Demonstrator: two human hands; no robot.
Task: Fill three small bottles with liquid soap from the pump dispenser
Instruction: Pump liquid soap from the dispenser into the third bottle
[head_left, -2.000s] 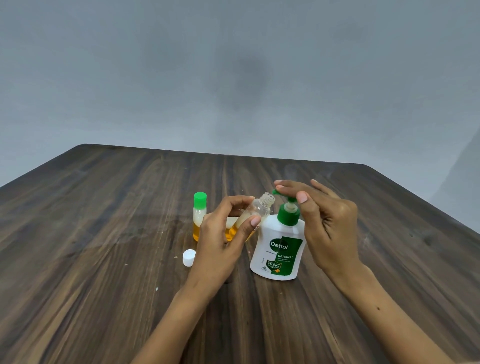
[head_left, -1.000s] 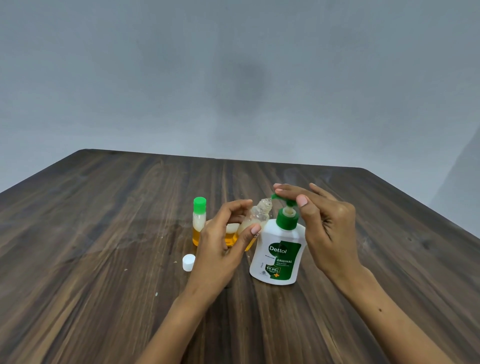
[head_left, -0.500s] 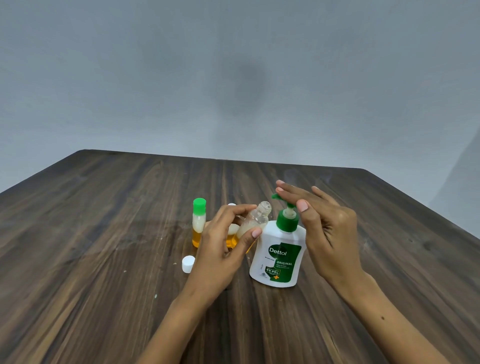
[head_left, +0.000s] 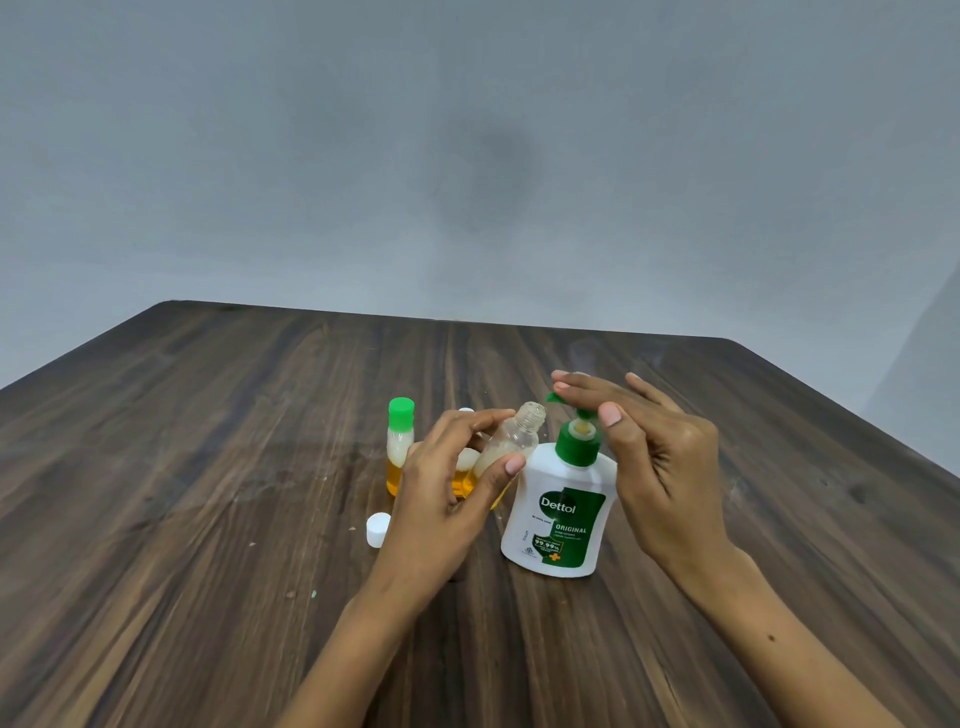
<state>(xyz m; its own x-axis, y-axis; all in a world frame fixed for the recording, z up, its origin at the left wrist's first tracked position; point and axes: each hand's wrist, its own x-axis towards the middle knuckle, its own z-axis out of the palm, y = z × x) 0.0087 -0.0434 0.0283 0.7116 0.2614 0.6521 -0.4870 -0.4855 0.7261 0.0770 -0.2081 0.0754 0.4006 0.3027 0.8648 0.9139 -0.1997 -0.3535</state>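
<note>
- Pump dispenser (head_left: 563, 512): a white Dettol bottle with a green label and green collar, standing upright on the wooden table (head_left: 208, 519), right of centre and near the person.
- Its green pump head (head_left: 555, 399) points left; the spout tip sits just right of and slightly above the open mouth of a small clear bottle (head_left: 511, 441), and whether they touch cannot be told.
- Right hand (head_left: 660, 467): fingers stretched out flat over the top of the pump head, with the thumb beside the collar; the fingers are not curled around anything, so this is a flat press rather than a grasp.
- Left hand (head_left: 452, 499): clenched around the small clear bottle, thumb in front and fingers behind, tilting it so the neck leans right toward the spout.
- That bottle has no cap and holds orange liquid low down with pale foam above it.
- 1 more small bottle (head_left: 400, 447) stands upright to the left, well apart from the dispenser, with a green cap, orange liquid below and white foam above.
- Another orange-filled bottle (head_left: 464, 475) stands behind the left hand, mostly hidden; a white top shows above the fingers.
- 1 loose white cap (head_left: 377, 529) lies on the table just left of the left wrist.
</note>
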